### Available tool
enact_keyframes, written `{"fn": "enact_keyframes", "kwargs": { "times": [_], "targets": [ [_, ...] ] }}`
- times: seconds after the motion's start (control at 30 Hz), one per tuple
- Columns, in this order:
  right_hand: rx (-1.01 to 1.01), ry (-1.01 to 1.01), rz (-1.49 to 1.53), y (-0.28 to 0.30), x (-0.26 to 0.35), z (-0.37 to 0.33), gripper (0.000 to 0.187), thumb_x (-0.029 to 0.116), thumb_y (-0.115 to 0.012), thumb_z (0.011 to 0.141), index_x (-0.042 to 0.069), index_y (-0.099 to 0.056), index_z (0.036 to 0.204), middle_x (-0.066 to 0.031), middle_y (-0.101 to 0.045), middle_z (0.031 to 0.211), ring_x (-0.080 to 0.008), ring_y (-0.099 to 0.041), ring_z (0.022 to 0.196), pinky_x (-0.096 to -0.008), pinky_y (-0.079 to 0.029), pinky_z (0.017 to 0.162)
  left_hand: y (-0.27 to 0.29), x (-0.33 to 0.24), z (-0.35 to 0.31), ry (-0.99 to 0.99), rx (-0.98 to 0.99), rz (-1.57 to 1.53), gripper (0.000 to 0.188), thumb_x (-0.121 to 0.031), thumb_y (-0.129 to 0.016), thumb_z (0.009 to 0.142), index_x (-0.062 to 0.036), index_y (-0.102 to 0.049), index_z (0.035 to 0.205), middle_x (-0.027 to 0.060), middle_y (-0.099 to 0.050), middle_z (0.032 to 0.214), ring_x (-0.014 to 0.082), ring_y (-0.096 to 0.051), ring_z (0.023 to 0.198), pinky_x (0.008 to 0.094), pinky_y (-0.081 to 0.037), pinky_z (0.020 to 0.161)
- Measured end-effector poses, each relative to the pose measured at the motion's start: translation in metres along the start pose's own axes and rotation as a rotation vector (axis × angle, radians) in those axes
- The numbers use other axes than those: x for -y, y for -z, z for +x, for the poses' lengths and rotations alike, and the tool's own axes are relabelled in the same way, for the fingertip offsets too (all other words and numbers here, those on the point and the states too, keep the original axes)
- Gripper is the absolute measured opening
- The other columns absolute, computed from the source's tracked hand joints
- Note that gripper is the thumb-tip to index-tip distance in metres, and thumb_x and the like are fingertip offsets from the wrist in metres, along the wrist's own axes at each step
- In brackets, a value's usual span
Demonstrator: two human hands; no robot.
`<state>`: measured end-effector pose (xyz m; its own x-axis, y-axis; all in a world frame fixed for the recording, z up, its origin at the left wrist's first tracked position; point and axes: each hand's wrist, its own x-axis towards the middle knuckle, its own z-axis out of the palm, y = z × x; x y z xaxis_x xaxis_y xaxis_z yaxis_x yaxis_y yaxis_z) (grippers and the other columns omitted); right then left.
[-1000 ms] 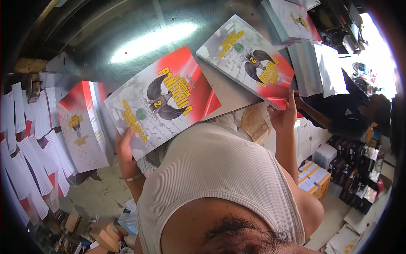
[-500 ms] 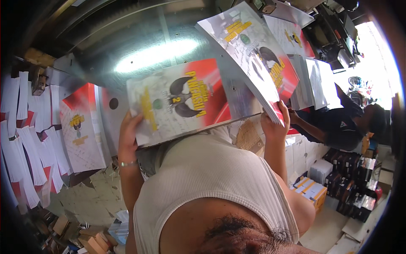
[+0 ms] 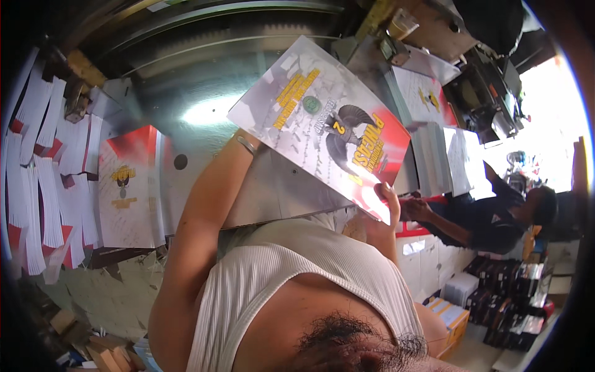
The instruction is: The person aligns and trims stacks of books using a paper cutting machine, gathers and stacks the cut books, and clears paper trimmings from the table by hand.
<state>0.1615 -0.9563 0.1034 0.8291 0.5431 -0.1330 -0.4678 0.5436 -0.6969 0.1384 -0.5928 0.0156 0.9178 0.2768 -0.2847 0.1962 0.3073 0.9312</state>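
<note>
A softcover book [image 3: 297, 133] with a grey-white and red cover, yellow lettering and a dark winged emblem is held tilted above the metal table [image 3: 204, 180]. My right hand [image 3: 387, 208] is closed on its near right corner, thumb on top. My left hand [image 3: 251, 137] reaches under its left edge, so its fingers are hidden; a band circles that wrist. Whether a second book lies beneath this one cannot be seen.
On the left stand a stack of similar books [image 3: 130, 198] and rows of white-edged books [image 3: 46, 192]. More book stacks [image 3: 434, 158] stand on the right. Beyond them a person in dark clothing [image 3: 496, 217] works. Boxes [image 3: 455, 316] sit on the floor.
My left hand has moved right and away, under the book in my right hand. The other book, earlier at my left hand, no longer shows separately. The held book has turned flatter.
</note>
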Motion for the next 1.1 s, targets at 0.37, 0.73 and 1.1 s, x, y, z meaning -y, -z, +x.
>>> {"fn": "enact_keyframes", "kwargs": {
  "times": [0.37,0.73,1.1],
  "targets": [
    [0.393,0.435,-0.662,-0.096,-0.059,0.057,0.064,-0.004,-0.060,0.084,-0.002,-0.031,0.141,-0.0135,-0.054,0.128,-0.0245,-0.058,0.110,-0.0343,-0.046,0.096,-0.012,-0.066,-0.132,-0.486,0.040,-1.243,0.045,-0.030,-0.041,0.105,-0.0057,-0.043,0.143,0.0134,-0.051,0.142,0.0272,-0.051,0.129,0.0395,-0.043,0.107],
    [0.754,0.584,-1.219,-0.133,-0.080,0.052,0.055,0.009,-0.073,0.079,-0.002,-0.050,0.128,-0.0228,-0.065,0.111,-0.0405,-0.068,0.091,-0.0437,-0.053,0.079,0.055,-0.025,-0.123,-0.505,-0.007,-1.357,0.040,-0.028,-0.038,0.106,-0.0027,-0.050,0.134,0.0141,-0.059,0.133,0.0284,-0.057,0.123,0.0451,-0.043,0.109],
    [0.640,0.510,-0.946,-0.146,-0.120,0.094,0.060,0.005,-0.069,0.082,-0.004,-0.042,0.135,-0.0172,-0.059,0.118,-0.0284,-0.060,0.104,-0.0408,-0.047,0.092,0.078,-0.049,-0.129,-0.599,-0.123,-1.377,0.043,-0.027,-0.034,0.107,-0.0014,-0.044,0.140,0.0139,-0.057,0.136,0.0284,-0.054,0.126,0.0436,-0.040,0.111]
  ]
}}
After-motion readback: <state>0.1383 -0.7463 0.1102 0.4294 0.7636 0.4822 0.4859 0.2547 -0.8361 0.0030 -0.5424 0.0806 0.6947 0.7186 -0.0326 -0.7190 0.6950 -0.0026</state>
